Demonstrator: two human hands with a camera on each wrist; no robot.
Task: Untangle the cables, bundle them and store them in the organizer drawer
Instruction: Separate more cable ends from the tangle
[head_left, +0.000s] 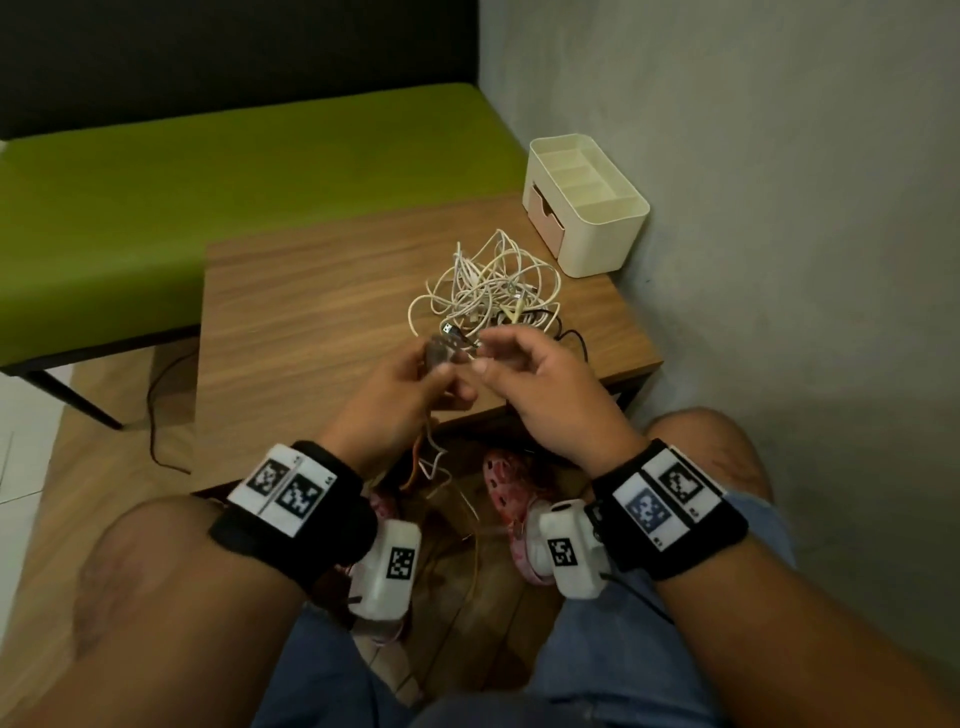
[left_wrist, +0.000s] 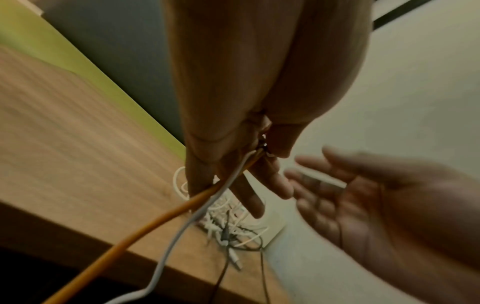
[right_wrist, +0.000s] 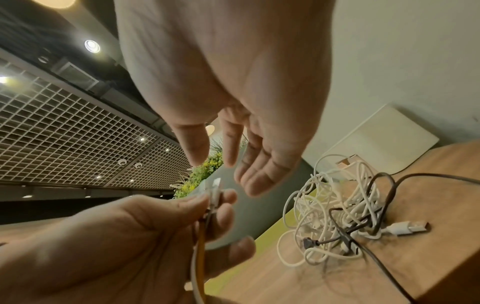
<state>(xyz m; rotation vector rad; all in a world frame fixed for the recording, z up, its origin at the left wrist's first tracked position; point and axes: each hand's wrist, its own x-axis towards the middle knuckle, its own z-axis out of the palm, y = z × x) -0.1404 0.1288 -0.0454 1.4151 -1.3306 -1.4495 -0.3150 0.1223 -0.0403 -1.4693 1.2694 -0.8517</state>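
Note:
A tangle of white and black cables (head_left: 488, 291) lies on the wooden table (head_left: 311, 312), just beyond both hands. My left hand (head_left: 447, 364) pinches the plug ends of an orange cable (left_wrist: 155, 222) and a white cable (left_wrist: 182, 228), which hang down past the table's front edge. My right hand (head_left: 485, 356) hovers open beside it, fingers relaxed and holding nothing. The right wrist view shows the plugs (right_wrist: 214, 197) in my left fingers and the tangle (right_wrist: 337, 211) behind. The cream organizer (head_left: 587, 202) stands at the table's far right corner, its pink drawer (head_left: 545, 218) pushed in.
A grey wall (head_left: 779, 208) runs close along the table's right side. A green bench (head_left: 208, 182) sits behind and left of the table. My knees and pink shoes (head_left: 504, 483) are below the front edge. A black cord (head_left: 156, 405) trails on the floor at left.

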